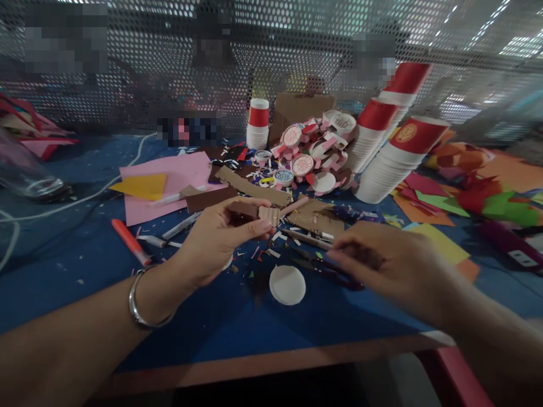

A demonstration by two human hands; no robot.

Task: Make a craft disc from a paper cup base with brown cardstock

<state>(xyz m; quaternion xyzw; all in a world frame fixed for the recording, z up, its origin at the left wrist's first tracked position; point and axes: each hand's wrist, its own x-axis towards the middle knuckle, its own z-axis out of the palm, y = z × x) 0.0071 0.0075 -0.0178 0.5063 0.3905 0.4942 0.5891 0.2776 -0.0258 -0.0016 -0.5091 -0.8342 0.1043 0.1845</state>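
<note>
My left hand [231, 232] pinches a small folded strip of pinkish paper or card [268, 215] between thumb and fingers; a narrow pink end [294, 209] sticks out to the right. My right hand [377, 260] is curled, thumb and fingertips drawn together, and slightly blurred; whatever it may hold is hidden. Just left of and below its fingertips lie dark-handled scissors [335, 272] on the blue table [237, 333]. A white paper disc [287, 285] lies between my hands, nearer the front edge. Brown cardboard pieces [318, 217] and paper scraps lie behind them.
Behind my hands is a heap of paper discs with pink tabs [302, 165]. Tall stacks of red-and-white paper cups [403, 147] lean beside it. Pink paper [169, 175], an orange marker [130, 242] and a white cable [80, 204] lie left; coloured paper [487, 192] lies right.
</note>
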